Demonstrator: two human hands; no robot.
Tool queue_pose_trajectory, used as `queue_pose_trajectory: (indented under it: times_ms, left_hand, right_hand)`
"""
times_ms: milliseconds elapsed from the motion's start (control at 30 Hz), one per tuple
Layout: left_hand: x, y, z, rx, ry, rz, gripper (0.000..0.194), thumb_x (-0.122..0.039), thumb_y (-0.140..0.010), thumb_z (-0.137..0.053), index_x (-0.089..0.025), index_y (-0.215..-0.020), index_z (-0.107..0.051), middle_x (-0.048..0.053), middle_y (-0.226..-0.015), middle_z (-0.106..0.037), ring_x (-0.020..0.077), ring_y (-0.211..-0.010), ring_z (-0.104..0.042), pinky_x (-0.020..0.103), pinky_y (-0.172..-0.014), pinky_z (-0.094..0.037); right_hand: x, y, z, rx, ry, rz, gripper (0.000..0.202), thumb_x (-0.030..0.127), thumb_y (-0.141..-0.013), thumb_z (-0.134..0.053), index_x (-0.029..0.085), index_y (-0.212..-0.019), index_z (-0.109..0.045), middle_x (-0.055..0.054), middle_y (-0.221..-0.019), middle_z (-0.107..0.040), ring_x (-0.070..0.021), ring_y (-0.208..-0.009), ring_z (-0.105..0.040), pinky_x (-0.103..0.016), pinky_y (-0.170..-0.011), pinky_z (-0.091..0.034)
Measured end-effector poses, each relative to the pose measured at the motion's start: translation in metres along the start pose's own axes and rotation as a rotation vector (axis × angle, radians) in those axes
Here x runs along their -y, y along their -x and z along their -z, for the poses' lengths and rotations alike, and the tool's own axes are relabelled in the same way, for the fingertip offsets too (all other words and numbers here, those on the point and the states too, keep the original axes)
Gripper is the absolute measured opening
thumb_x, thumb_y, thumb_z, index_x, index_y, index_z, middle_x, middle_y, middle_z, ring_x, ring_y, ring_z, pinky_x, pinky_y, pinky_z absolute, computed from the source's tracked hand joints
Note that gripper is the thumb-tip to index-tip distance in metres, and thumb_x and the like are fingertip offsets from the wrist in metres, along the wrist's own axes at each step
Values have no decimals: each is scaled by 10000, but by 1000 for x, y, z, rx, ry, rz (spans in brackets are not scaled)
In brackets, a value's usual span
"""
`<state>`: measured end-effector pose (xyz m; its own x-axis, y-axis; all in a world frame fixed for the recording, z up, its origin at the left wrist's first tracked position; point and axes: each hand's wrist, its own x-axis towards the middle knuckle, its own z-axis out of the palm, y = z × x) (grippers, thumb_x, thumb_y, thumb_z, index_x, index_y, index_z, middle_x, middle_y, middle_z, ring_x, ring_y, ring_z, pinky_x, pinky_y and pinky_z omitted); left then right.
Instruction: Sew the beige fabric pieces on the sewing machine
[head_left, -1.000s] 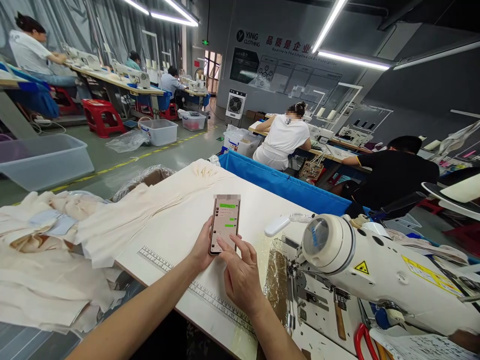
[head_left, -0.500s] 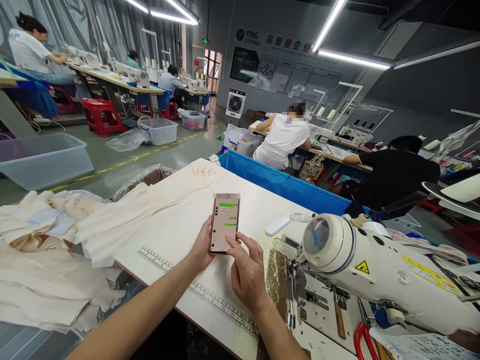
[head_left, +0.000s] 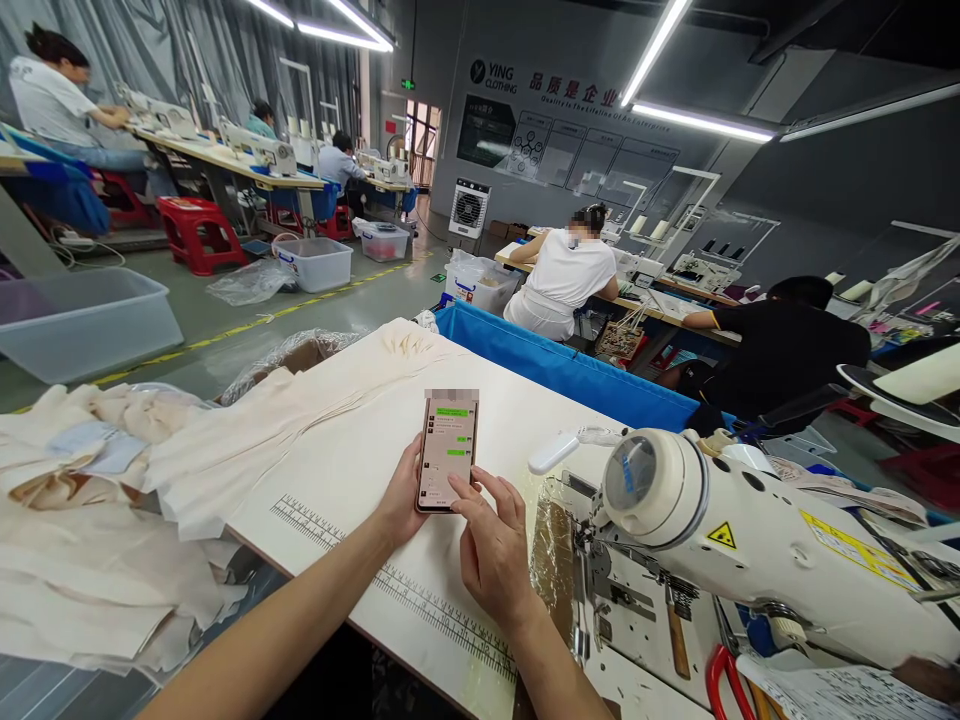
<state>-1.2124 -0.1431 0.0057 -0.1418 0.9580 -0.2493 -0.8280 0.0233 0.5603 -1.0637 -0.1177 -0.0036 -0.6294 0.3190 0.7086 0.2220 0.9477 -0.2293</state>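
Observation:
A smartphone (head_left: 448, 465) with a chat on its lit screen stands tilted up above the white sewing table (head_left: 420, 555). My left hand (head_left: 403, 490) is closed round its left side and lower edge. At the lower right of the screen, my right hand (head_left: 491, 535) has its fingertips over or on the glass; contact is hard to make out. The fingers of that hand are loosely bent and apart, holding nothing. To the right of it is a white sewing machine (head_left: 667, 490). Cream fabric pieces (head_left: 225, 450) spread over the table's left part.
Red-handled scissors (head_left: 724, 680) and a written paper (head_left: 817, 690) lie at the lower right. A blue cloth trough (head_left: 555, 365) runs along the table's far side. Clear plastic bins (head_left: 90, 320) and a red stool (head_left: 199, 235) stand on the floor. Several co-workers sit at other machines.
The whole view has shifted slightly as the head moved. Both hands and the phone keep nearly the same pose.

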Motion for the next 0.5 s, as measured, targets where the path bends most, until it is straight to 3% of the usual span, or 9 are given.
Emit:
queue_pose_trajectory:
  times_ms: [500]
  left_hand:
    - [5,-3,7,50,-2,-23,499,-500,-921,-405,-145,-1203,-612,115,-1063,-688,265,-953,-654,371,-869,-511]
  right_hand:
    - [4,-1,0,50,12,24,437,-20,-753,-397,237,-1095,-484,-18,-1329,-549,-252,-1325,-362,-520,-1070,-278]
